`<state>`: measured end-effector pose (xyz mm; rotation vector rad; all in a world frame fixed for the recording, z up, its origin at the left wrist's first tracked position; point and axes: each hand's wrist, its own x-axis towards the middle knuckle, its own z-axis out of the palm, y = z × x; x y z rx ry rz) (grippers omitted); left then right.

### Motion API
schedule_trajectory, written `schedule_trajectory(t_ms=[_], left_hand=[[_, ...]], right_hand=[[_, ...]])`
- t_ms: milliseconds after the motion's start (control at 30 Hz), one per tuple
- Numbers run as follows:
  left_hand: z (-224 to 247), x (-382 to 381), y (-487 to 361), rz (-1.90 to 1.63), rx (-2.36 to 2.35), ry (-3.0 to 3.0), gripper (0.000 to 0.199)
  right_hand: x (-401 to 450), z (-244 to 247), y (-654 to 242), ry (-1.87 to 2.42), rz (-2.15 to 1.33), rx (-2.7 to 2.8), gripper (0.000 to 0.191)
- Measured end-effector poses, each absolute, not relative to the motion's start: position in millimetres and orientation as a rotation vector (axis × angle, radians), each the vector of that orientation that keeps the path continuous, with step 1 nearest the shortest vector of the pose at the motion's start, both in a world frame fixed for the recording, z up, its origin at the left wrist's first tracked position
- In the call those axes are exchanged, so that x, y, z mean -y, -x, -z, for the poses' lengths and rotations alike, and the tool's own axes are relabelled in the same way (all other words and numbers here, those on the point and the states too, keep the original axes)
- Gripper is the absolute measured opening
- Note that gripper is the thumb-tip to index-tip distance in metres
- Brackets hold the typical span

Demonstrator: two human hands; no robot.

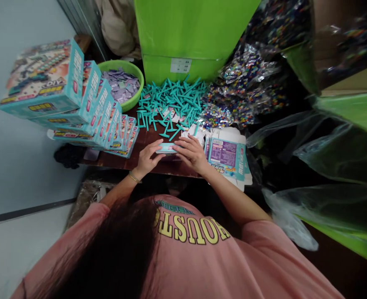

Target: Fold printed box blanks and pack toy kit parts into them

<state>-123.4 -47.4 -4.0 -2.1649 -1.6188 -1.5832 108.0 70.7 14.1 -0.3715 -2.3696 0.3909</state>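
Note:
Between my two hands, near the table's front edge, is a small light-blue cardboard box (pixel 166 148) with one narrow side facing up. My left hand (pixel 148 157) grips its left end, thumb below and fingers above. My right hand (pixel 192 154) closes on the right end, its fingers lying across the top. Just beyond the box spreads a heap of teal T-shaped plastic tools (pixel 174 101). Right of my right hand lie flat, unfolded printed cartons (pixel 225 155), with white paper sheets (pixel 194 135) beside them.
Stacked printed boxes (pixel 86 99) rise at the left. Behind them a green basin (pixel 136 77) holds small purple packets (pixel 121 85). A large green carton (pixel 189 33) stands at the back. Clear bags of colourful beads (pixel 242 87) pile up at the right, near loose plastic film (pixel 326 153).

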Motion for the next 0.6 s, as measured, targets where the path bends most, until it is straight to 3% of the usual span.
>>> schedule_trajectory(t_ms=[100,300,467,600], left_hand=[[13.0,47.1,124.8,1.559,1.660,2.132,0.026],[16.0,43.0,133.4,1.543,1.703,2.177,0.024],[3.2,50.0,118.0,1.620,1.822,1.951,0.028],[-2.0,64.1,73.5,1.782,1.945,1.975,0.056]], right_hand=[[-69.7,-5.5,-109.2,0.444,-0.396,2.309,0.030],[-74.7,4.7,-111.1,0.435,-0.450,2.224,0.030],[-27.3,10.7,-109.6,0.775,-0.539,1.979,0.071],[20.7,37.7,-98.6,0.928,-0.811,1.853,0.093]])
